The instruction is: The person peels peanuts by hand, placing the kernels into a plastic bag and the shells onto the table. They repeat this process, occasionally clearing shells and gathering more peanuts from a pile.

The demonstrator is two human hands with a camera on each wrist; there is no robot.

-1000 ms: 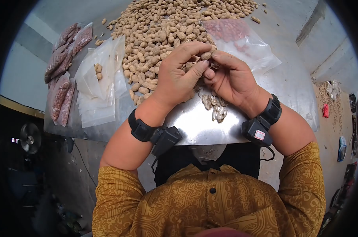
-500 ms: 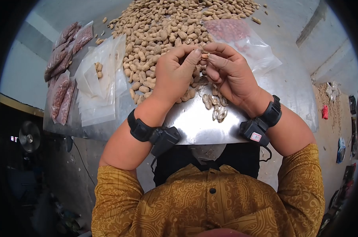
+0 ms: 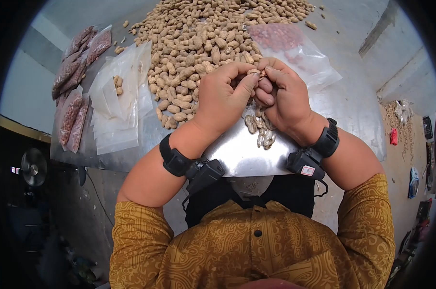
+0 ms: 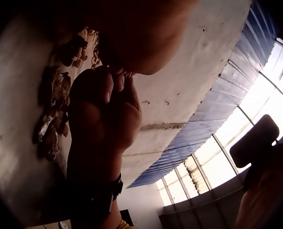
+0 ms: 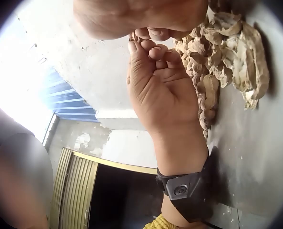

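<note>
In the head view both hands meet over the near edge of a heap of unshelled peanuts. My left hand pinches a peanut between thumb and forefinger. From the other side, my right hand grips the same peanut with its thumb and forefinger, its other fingers curled in below. A reddish-brown inside shows at the pod. Below the hands lie several split, emptied shells, seen closer in the right wrist view as pale shells. Fingers mostly hide the peanut in both wrist views.
Clear empty bags lie left of the heap, with a few peanuts on top. Filled bags of reddish kernels lie farther left. An open bag of red kernels is right of the heap. The metal table ends before the torso.
A whole-looking pod was between the fingers a second ago; now its reddish-brown inside shows. Both hands rose slightly, then came back down and a little right.
</note>
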